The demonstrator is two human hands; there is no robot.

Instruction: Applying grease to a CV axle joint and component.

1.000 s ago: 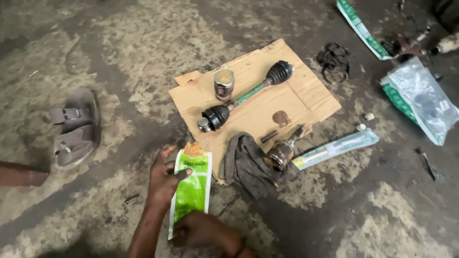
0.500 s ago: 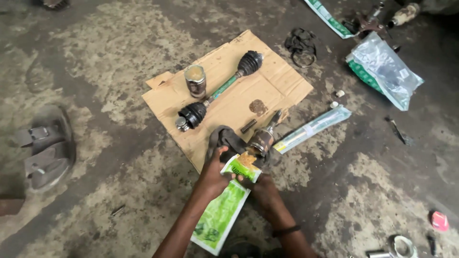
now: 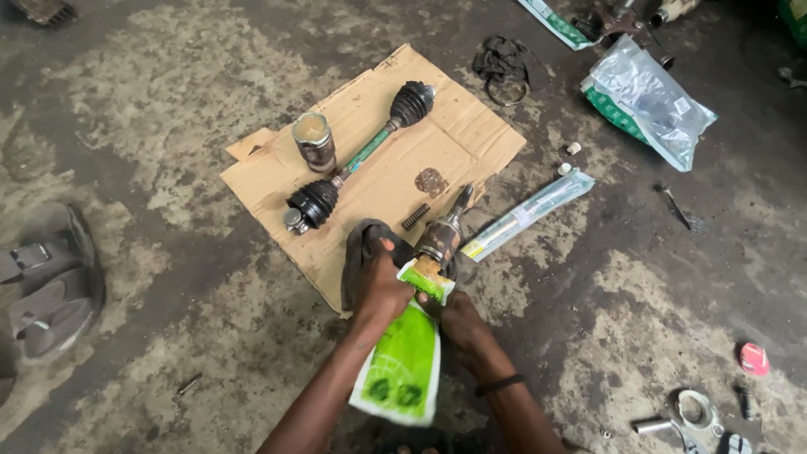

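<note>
Both hands work at the near edge of the cardboard sheet [image 3: 471, 139] that lies flat on the stained concrete floor. The left hand [image 3: 380, 286] is closed around the upper part of a green and white grease pouch [image 3: 402, 357], fingers wrapped over its neck; the right hand [image 3: 458, 324] grips the same pouch from the other side, just below its torn top. The pouch's open end is pressed against the cup of a metal CV joint [image 3: 440, 240], which lies tilted at the cardboard's near edge with its stub shaft pointing away from the person; brownish grease shows at the mouth of the cup. A dark rag [image 3: 363, 244] sits under the left hand, touching the joint. Toward the middle of the cardboard lies a drive shaft [image 3: 361, 155] with a green shaft and a black rubber boot at each end, and just beside it stands a second metal joint cup [image 3: 313, 141] filled with grease. A small spring [image 3: 415, 216] rests on the cardboard near the CV joint. Off the cardboard's right edge lies a long clear plastic packet [image 3: 530, 210], and farther off a larger clear bag [image 3: 651, 101]. A sandal [image 3: 50, 286] lies well apart on the floor, far left of the cardboard.
</note>
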